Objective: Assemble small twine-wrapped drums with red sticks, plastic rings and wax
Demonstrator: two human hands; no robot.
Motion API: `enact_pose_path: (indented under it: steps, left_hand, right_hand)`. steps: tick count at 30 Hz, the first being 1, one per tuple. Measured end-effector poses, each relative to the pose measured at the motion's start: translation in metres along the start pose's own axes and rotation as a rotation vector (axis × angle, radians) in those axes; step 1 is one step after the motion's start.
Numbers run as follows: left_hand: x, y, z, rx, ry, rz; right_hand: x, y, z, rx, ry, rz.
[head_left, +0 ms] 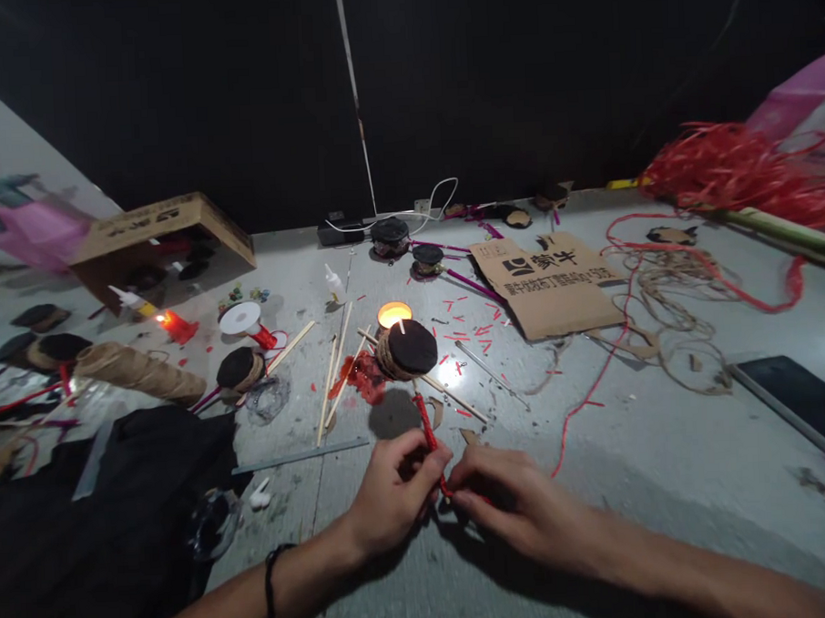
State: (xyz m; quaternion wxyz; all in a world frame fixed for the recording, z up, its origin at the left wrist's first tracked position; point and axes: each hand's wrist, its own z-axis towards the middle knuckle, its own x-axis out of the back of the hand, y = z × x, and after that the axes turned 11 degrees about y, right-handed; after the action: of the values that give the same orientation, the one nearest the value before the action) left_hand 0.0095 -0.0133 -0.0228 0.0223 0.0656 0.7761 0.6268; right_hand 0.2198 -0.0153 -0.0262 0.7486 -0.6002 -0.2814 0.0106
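Both hands (397,487) (531,509) grasp a red-wrapped stick (427,425) and red cord (565,429), partly hiding them.

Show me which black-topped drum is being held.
The drum nearest the candle: the left hand grips its red handle; no hand touches the other drums.

1. Drum-shaped piece (412,350): round black face tilted upward, brown twine (385,356) around its side, just beyond the left hand (401,484).
2. Handle (427,423): red-wrapped, slanting from the piece down into the left-hand grip.
3. Red cord (589,394): thin, loosely curving beyond and right of the right hand's (520,505) pinch.
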Motion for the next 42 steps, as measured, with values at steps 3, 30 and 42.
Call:
enact_pose_path:
  steps: [3,30,42]
  left_hand:
    - [0.001,-0.001,0.000,-0.020,0.004,0.013]
    - [-0.025,0.007,-0.009,-0.186,-0.042,0.335]
    - [-0.010,0.026,-0.030,-0.930,-0.100,0.661]
  right_hand:
    - [-0.001,0.000,-0.002,-0.015,-0.021,0.013]
    - [0.015,-0.011,-0.007,-0.155,0.177,0.097]
    - [0.077,-0.009,-0.032,-0.118,0.339,-0.118]
